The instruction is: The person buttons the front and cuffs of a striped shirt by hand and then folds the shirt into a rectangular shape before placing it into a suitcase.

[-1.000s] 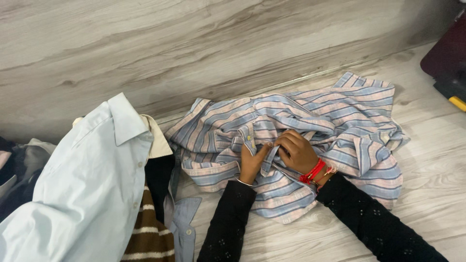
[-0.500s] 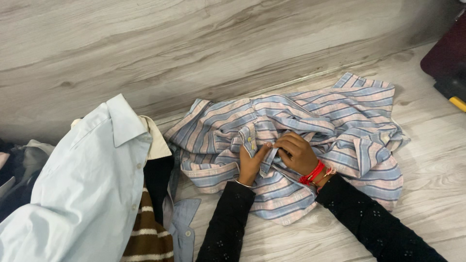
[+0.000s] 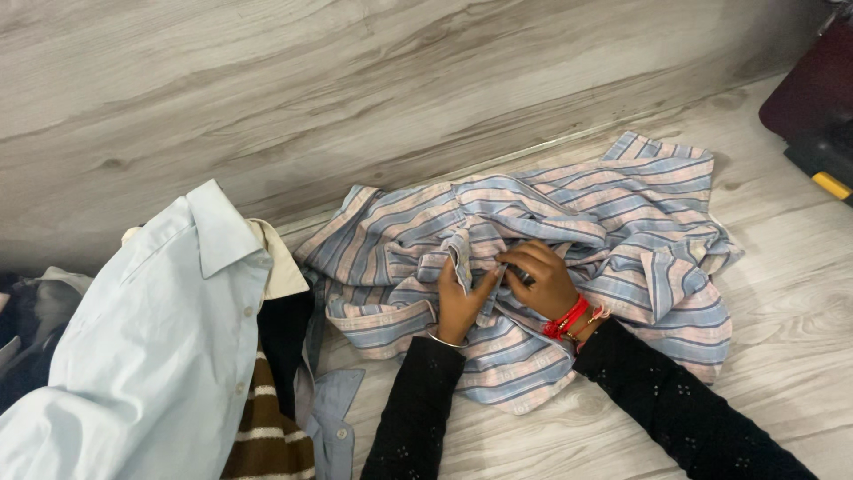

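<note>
A crumpled shirt with blue and pink stripes (image 3: 613,204) lies on the grey wood-look floor against the wall. My left hand (image 3: 459,300) pinches its button edge near the middle of the shirt. My right hand (image 3: 542,277), with red bangles at the wrist, grips the same edge just to the right, its fingertips meeting those of the left. Both arms wear black sleeves. The cloth under my hands is hidden.
A pale blue shirt (image 3: 151,347) lies at the left over a pile with a brown striped garment (image 3: 267,427) and dark clothes. A wood-look wall panel (image 3: 355,89) runs along the back. A dark object with a yellow part (image 3: 822,116) sits at the far right.
My hands have stayed on the shirt's button edge, working it slightly with the fingers closer together. The view has shifted a little; the shirts lie as before.
</note>
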